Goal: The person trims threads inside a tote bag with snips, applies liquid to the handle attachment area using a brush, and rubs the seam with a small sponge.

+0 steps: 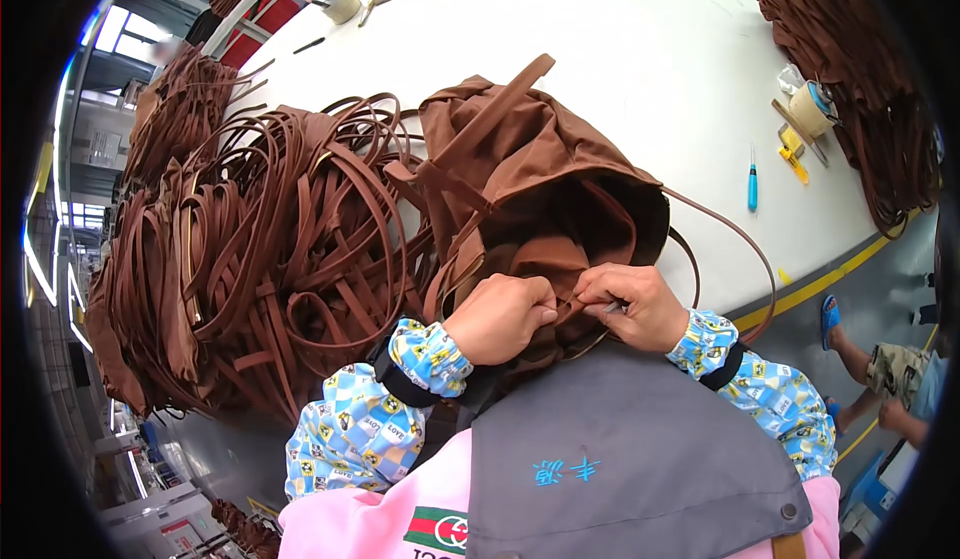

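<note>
Bag [590, 149] lies at near side of white table [690, 69], mouth facing near, L hand [503, 317] & R hand [637, 304] pinching its near rim, R also w/ small grey item [617, 308] (ID unclear); strap pile [270, 229], left, could snag if bag shifts, b/c loops lie adjacent.

Bright light, glare on the tabletop [650, 69], fisheye curvature, black corners.

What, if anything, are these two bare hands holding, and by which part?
The left hand and right hand pinch the soft brown bag near its open mouth, on the wearer's side. A small grey piece at the right fingers is unidentifiable.
</note>
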`<move>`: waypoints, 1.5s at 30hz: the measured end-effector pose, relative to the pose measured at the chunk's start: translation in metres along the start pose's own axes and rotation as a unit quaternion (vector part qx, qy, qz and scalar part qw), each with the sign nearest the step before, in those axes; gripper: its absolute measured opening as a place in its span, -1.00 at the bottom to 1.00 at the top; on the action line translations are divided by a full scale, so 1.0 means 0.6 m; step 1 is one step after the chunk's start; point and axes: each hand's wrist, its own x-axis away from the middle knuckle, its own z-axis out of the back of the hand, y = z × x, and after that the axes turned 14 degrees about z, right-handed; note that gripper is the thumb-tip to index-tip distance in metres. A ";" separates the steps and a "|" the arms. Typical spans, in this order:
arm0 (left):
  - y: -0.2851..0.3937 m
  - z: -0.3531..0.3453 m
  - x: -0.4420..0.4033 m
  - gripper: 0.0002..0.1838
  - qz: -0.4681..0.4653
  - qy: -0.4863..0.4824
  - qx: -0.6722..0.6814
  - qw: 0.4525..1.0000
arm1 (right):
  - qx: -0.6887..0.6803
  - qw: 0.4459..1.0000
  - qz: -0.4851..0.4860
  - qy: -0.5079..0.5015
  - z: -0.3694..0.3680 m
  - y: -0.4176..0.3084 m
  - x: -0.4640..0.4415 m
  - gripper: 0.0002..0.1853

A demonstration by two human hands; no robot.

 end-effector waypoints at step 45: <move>0.008 -0.060 0.049 -0.93 0.056 0.173 0.149 0.972 | 0.345 0.868 -0.102 -0.342 0.010 -0.109 -0.067 -0.82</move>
